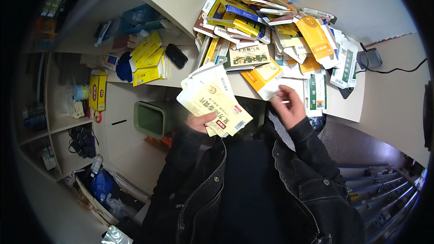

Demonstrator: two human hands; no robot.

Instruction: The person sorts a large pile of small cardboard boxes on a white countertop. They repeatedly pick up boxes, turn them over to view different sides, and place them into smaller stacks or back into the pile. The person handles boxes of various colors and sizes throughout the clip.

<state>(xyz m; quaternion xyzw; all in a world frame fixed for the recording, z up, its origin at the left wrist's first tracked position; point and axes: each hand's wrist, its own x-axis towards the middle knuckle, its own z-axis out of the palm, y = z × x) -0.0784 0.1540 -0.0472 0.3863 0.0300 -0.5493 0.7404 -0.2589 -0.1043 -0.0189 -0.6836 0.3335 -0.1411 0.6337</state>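
Note:
My left hand [200, 122] grips a small fan of flattened pale-yellow medicine cartons [217, 103], thumb on top, in front of the desk edge. These cartons bear printed writing and a barcode. My right hand [290, 106] is at the desk's front edge with its fingers bent. Its fingertips meet the white end of an orange-and-white carton [262, 78]; whether they pinch it cannot be made out. Behind both hands rises a loose heap of flattened medicine cartons [251, 27] in yellow, orange, white and blue. A green-and-white carton [316, 91] lies right of my right hand.
Yellow cartons [147, 61] and a black object [176, 56] lie on the desk [342, 110] to the left. A green bin [149, 118] stands below. At right sits a dark adapter [371, 57] with a cable. An open box of odds and ends [101, 189] is lower left.

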